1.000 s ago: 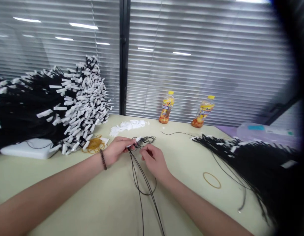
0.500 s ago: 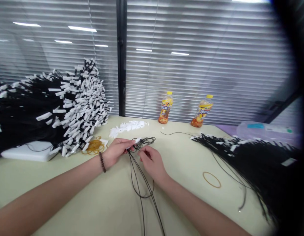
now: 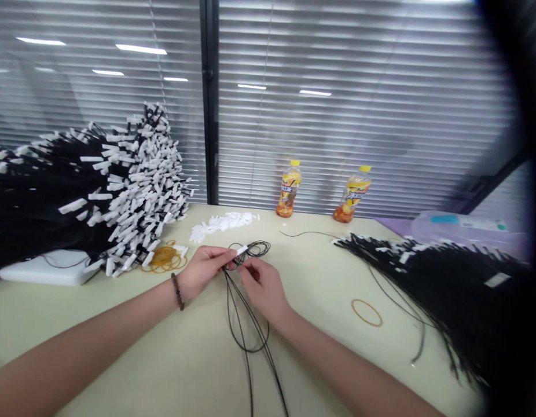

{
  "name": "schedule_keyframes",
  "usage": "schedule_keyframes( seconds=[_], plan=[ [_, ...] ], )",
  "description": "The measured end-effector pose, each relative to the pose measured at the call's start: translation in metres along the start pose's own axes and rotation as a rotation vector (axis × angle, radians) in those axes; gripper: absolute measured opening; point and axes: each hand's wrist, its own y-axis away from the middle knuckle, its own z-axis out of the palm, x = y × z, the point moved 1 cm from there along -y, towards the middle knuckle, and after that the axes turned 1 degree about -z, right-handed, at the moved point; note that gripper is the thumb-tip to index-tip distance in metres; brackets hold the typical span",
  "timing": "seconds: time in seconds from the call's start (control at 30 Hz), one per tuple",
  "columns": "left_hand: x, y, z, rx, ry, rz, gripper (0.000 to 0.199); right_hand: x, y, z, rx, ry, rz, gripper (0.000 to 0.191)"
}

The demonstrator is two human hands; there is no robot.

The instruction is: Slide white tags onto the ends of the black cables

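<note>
My left hand (image 3: 209, 266), with a beaded bracelet on its wrist, pinches a coiled bundle of thin black cords (image 3: 260, 249). A small white tag (image 3: 242, 250) sits on the cords at its fingertips. Close beside it, my right hand (image 3: 264, 289) is closed, thumb and finger pinching at the cords just under the coil; its fingertips are partly hidden. Loops and loose ends of the cord hang down between my forearms toward the near edge of the view.
Black cords with white tags (image 3: 142, 191) are heaped at left beside yellow rubber bands (image 3: 164, 259). White tags (image 3: 222, 224) lie behind my hands. Two drink bottles (image 3: 289, 191) stand by the blinds. At right are more black cords (image 3: 445, 284) and a single rubber band (image 3: 367, 313).
My right hand has moved slightly left, closer to my left hand and the cords. The whole view has shifted a little. Both hands stay at the bundle.
</note>
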Motion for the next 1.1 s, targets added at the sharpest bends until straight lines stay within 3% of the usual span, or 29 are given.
schedule_keyframes(
  seconds=[0.43,1.1],
  plan=[
    [-0.0003,-0.0006,-0.0004,0.014,-0.045,-0.009,0.034,0.0004,0.0015,-0.0009,-0.042,-0.034,0.005,0.018],
    [0.0036,0.0022,-0.0011,-0.007,-0.074,0.009,0.036,-0.0044,0.0022,-0.0020,0.031,-0.073,-0.030,0.023]
  ],
)
